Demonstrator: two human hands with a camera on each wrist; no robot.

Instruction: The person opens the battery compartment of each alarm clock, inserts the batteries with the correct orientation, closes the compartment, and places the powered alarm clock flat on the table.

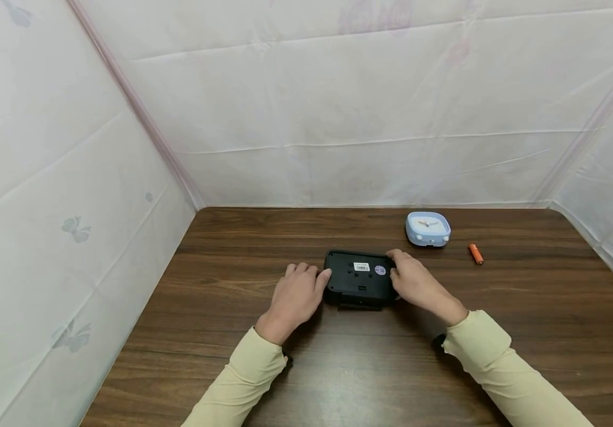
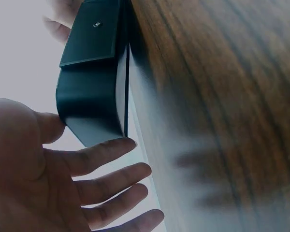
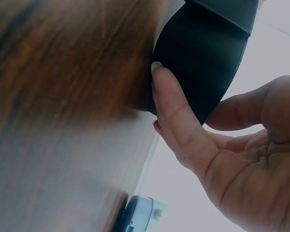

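A black box-shaped device lies on the brown table with a white barcode label, a round purple sticker and small buttons facing up. My left hand holds its left end between thumb and index finger; in the left wrist view the other fingers of that hand are spread off it. At the opposite end my right hand grips the side. The right wrist view shows the thumb and fingers of that hand on either side of the curved black casing.
Behind and to the right lies a light blue analogue clock, its white dial upward. An orange battery lies to the right of it. Pale sheeting rises behind the table and along both sides.
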